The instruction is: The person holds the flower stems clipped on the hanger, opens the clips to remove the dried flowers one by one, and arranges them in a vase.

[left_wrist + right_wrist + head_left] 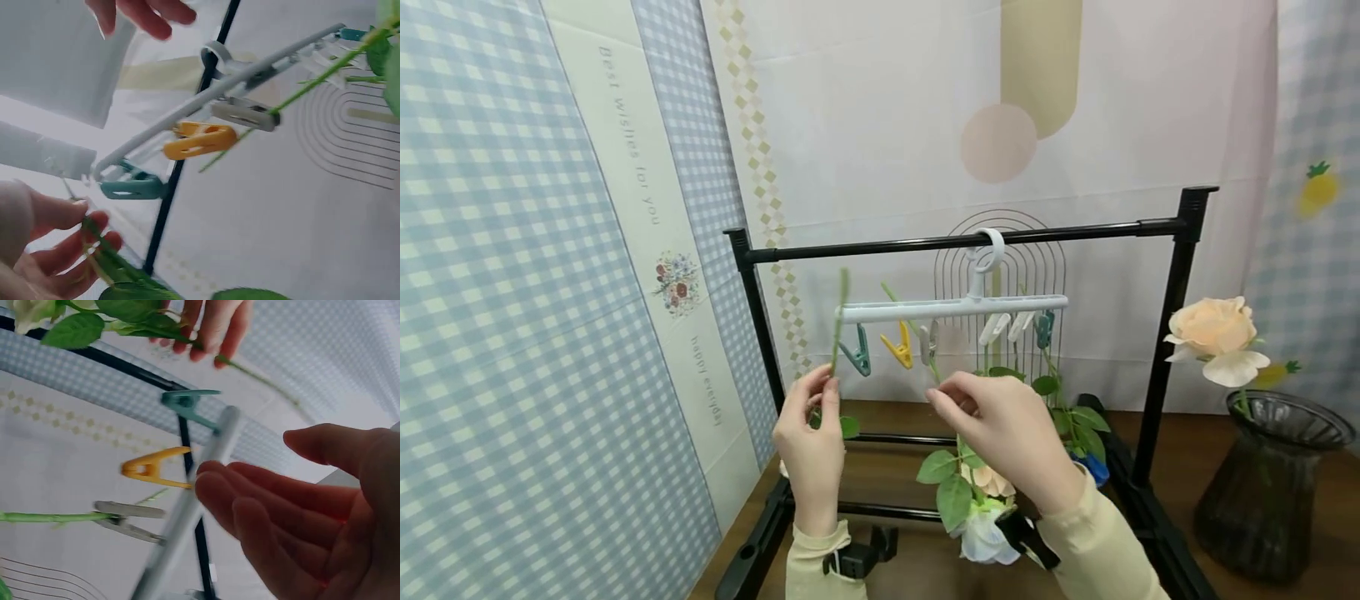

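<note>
My left hand pinches the green stem of a flower, its cut end pointing up, beside the left end of a pale clip hanger. Leaves and a pale bloom on that stem show in the right wrist view. Nearest the stem hangs a teal clip, then a yellow clip, neither holding anything. A grey clip grips another stem. My right hand is close below the grey clip in the head view; its loosely bent fingers hold nothing in the right wrist view.
The hanger hooks over the top bar of a black rack. White clips and another teal clip on its right hold stems. Below hang leaves and a white-blue rose. At right, a dark glass vase holds a peach rose.
</note>
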